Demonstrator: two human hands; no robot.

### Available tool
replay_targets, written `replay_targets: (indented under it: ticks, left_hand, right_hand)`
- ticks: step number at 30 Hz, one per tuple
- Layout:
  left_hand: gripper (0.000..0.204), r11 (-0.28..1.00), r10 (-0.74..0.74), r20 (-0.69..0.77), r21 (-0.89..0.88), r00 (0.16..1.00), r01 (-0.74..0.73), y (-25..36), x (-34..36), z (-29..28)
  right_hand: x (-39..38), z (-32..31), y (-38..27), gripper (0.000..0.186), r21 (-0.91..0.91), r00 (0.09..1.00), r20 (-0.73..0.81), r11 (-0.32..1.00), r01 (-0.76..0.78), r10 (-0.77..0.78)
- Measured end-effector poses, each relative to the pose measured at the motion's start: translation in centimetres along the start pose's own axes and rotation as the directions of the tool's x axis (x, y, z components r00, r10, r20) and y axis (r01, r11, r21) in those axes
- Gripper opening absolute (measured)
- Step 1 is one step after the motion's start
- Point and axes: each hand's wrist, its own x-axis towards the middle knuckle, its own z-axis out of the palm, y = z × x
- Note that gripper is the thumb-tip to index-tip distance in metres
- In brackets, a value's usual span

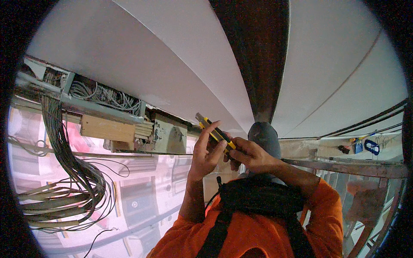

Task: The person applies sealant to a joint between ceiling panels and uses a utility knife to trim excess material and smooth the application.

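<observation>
A yellow and black utility knife (218, 134) slants between my two hands, its metal tip up and to the left. My left hand (204, 151) is closed around the knife's middle, with the index finger stretched along its body and the thumb over it. My right hand (251, 155) closes on the knife's lower end, thumb and fingers pinching there; some of its fingertips are hidden. Just beyond my right hand is a grey rounded form (264, 136), whose kind I cannot make out.
Large white panels (172, 64) stretch ahead, split by a dark strip (258, 56). At left, a thick cable bundle (62, 129) hangs from a grey metal channel (103, 112) beside a wooden block (107, 128). Blue-handled tools (371, 146) lie at the right, above a railing (352, 168).
</observation>
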Motion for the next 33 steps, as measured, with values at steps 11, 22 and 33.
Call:
replay_targets:
  ticks: [11, 22, 33]
  left_hand:
    - [0.054, 0.998, 0.045, -0.004, 0.04, 0.999, -0.045, -0.2, 0.6, 0.0]
    - [0.098, 0.912, 0.368, -0.383, 0.325, 0.848, -0.249, -1.8, 0.9, 1.8]
    - [0.042, 0.704, -0.18, 0.394, 0.691, 0.901, -0.161, 2.3, 3.2, -3.5]
  right_hand:
    - [0.0, 0.5, 0.2, 0.027, -0.032, 0.998, -0.055, 0.999, -0.005, 0.003]
    - [0.6, -1.5, 0.8, 0.031, 0.021, 0.994, -0.105, 1.0, 0.022, -0.019]
    - [-0.5, -3.5, -1.0, 0.032, -0.525, 0.991, 0.103, 0.842, 0.127, -0.085]
